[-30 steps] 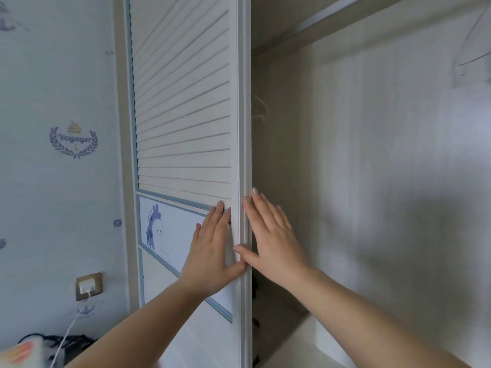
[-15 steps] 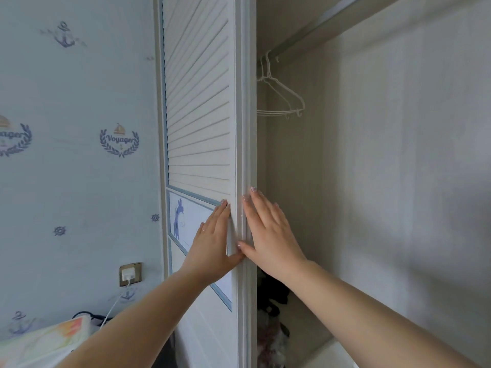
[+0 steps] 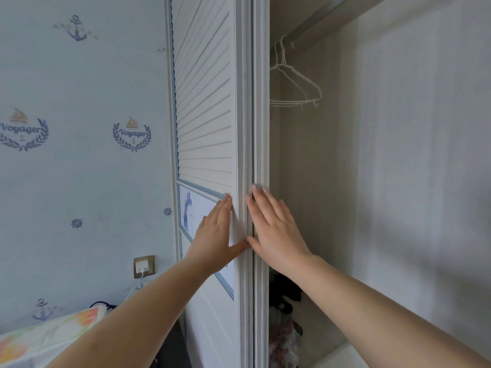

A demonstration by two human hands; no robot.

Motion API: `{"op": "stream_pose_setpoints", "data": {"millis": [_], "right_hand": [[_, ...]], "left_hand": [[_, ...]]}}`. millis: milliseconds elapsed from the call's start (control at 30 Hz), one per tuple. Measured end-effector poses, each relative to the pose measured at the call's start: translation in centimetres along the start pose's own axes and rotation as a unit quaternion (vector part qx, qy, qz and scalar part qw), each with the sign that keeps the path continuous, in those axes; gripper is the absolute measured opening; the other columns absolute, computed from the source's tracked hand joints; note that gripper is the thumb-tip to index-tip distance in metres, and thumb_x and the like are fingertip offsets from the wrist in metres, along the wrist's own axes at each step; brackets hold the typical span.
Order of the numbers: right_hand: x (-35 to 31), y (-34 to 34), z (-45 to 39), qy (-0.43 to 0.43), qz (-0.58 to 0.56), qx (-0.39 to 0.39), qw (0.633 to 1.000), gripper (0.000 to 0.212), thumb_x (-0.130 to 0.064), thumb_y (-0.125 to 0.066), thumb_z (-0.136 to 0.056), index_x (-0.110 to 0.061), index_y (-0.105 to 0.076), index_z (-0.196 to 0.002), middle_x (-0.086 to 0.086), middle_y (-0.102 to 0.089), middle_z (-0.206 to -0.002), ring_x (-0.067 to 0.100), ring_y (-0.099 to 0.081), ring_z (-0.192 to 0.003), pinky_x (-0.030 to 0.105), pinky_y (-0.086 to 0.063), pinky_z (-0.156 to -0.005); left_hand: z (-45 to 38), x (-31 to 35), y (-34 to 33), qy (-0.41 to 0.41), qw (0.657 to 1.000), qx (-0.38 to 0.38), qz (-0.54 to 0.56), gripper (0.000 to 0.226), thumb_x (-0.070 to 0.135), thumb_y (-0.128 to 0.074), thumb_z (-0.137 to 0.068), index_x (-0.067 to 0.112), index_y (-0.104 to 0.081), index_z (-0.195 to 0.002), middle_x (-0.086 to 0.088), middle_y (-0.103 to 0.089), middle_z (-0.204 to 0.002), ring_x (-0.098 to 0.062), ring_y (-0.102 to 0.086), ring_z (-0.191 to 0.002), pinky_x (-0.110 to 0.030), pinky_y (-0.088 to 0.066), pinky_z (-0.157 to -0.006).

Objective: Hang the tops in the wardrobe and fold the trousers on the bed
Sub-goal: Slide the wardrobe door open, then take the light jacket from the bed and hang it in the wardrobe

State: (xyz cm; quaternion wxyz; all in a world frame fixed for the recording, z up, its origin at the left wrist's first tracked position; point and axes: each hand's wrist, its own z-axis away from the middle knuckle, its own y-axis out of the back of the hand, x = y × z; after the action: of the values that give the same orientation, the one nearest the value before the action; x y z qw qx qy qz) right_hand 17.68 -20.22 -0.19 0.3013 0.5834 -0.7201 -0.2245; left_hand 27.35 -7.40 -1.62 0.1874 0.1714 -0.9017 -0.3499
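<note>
The white louvred sliding wardrobe door stands pushed to the left, leaving the wardrobe interior exposed. My left hand presses flat against the door's face, fingers straight. My right hand lies flat with straight fingers against the door's edge frame, its thumb touching my left thumb. Empty white wire hangers hang from the rail at the wardrobe's top left. No tops or trousers are in view.
Dark and patterned items lie low in the wardrobe's left corner. A wall socket with a white charger sits left of the door. A colourful printed surface shows at the bottom left. Blue nautical wallpaper covers the left wall.
The door has slid further left with both hands pressed on it, and the view has shifted, uncovering more of the wardrobe, the hangers and the items at its bottom.
</note>
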Motion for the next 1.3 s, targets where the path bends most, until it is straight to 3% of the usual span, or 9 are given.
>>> {"op": "stream_pose_setpoints", "data": {"millis": [267, 333, 467, 633, 733, 800, 967, 1067, 1300], "right_hand": [[0.1, -0.5, 0.0, -0.019, 0.019, 0.024, 0.999, 0.094, -0.036, -0.082, -0.066, -0.005, -0.038, -0.142, 0.014, -0.032, -0.152, 0.03, -0.034, -0.139, 0.048, -0.037, -0.104], [0.0, -0.2, -0.1, -0.012, 0.015, 0.017, 1.0, 0.091, -0.035, -0.079, -0.072, -0.004, -0.035, -0.144, 0.015, -0.027, -0.155, 0.03, -0.029, -0.142, 0.044, -0.034, -0.109], [-0.2, 1.4, -0.1, 0.003, -0.056, -0.025, 0.998, 0.075, -0.035, -0.053, -0.094, -0.011, -0.011, -0.152, 0.006, 0.007, -0.16, 0.02, 0.005, -0.148, 0.034, -0.006, -0.12], [-1.9, 3.2, 1.5, -0.039, -0.195, -0.018, 0.98, 0.054, -0.034, -0.051, -0.095, -0.021, -0.036, -0.145, -0.006, -0.039, -0.147, 0.012, -0.033, -0.136, 0.032, -0.024, -0.115], [-3.8, 2.6, 3.1, -0.061, -0.287, -0.058, 0.954, 0.046, -0.034, -0.053, -0.094, -0.029, -0.044, -0.139, -0.014, -0.056, -0.127, 0.004, -0.051, -0.116, 0.023, -0.041, -0.1], [-5.6, 1.5, 4.0, -0.066, -0.337, -0.082, 0.936, 0.043, -0.034, -0.056, -0.093, -0.032, -0.048, -0.135, -0.017, -0.058, -0.119, -0.002, -0.053, -0.109, 0.019, -0.043, -0.095], [-11.8, -1.6, 5.9, -0.049, -0.433, -0.175, 0.883, 0.037, -0.032, -0.061, -0.09, -0.031, -0.055, -0.126, -0.017, -0.063, -0.109, -0.003, -0.057, -0.103, 0.023, -0.045, -0.096], [-16.7, -2.2, 7.0, -0.021, -0.475, -0.231, 0.849, 0.033, -0.032, -0.062, -0.09, -0.032, -0.057, -0.123, -0.022, -0.061, -0.102, -0.008, -0.056, -0.096, 0.017, -0.045, -0.089], [-30.4, -1.8, 8.8, 0.075, -0.539, -0.317, 0.777, 0.029, -0.031, -0.064, -0.089, -0.042, -0.055, -0.114, -0.022, -0.063, -0.1, -0.012, -0.057, -0.096, 0.016, -0.046, -0.091]], "left_hand": [[0.0, -0.1, 0.0, 0.0, 1.0, 0.0, -0.002, 0.103, 0.05, -0.065, -0.082, 0.017, 0.001, -0.153, 0.005, 0.001, -0.161, -0.012, -0.006, -0.148, -0.04, -0.018, -0.12], [0.0, -0.2, 0.0, -0.001, 1.0, -0.008, -0.004, 0.103, 0.05, -0.065, -0.083, 0.017, 0.002, -0.153, 0.005, 0.002, -0.161, -0.012, -0.006, -0.148, -0.041, -0.018, -0.119], [0.0, 0.1, 0.8, -0.002, 1.0, -0.029, -0.004, 0.099, 0.05, -0.06, -0.085, 0.016, 0.004, -0.153, 0.003, 0.002, -0.161, -0.014, -0.003, -0.148, -0.039, -0.014, -0.121], [3.5, 0.8, 1.6, 0.061, 0.991, 0.006, 0.121, 0.087, 0.038, -0.065, -0.087, 0.023, -0.009, -0.152, 0.008, -0.031, -0.154, -0.011, -0.029, -0.141, -0.018, -0.021, -0.106], [7.3, 0.4, 2.1, 0.101, 0.982, 0.004, 0.157, 0.08, 0.035, -0.066, -0.086, 0.027, -0.017, -0.149, 0.013, -0.041, -0.145, -0.002, -0.037, -0.132, -0.015, -0.024, -0.104], [10.1, -0.6, 2.4, 0.127, 0.976, 0.002, 0.175, 0.074, 0.033, -0.067, -0.086, 0.029, -0.023, -0.145, 0.014, -0.046, -0.14, 0.004, -0.038, -0.129, -0.022, -0.03, -0.109], [17.7, -2.9, 4.6, 0.229, 0.954, 0.03, 0.194, 0.061, 0.029, -0.068, -0.085, 0.034, -0.033, -0.136, 0.017, -0.054, -0.127, 0.009, -0.046, -0.12, -0.018, -0.039, -0.1], [23.1, -4.3, 7.1, 0.298, 0.932, 0.061, 0.196, 0.06, 0.028, -0.068, -0.085, 0.038, -0.034, -0.133, 0.02, -0.056, -0.12, 0.01, -0.049, -0.115, -0.022, -0.042, -0.1], [37.0, -6.4, 15.7, 0.407, 0.902, 0.102, 0.104, 0.063, 0.032, -0.068, -0.085, 0.039, -0.035, -0.138, 0.029, -0.054, -0.121, 0.013, -0.047, -0.117, -0.016, -0.038, -0.098]]}}
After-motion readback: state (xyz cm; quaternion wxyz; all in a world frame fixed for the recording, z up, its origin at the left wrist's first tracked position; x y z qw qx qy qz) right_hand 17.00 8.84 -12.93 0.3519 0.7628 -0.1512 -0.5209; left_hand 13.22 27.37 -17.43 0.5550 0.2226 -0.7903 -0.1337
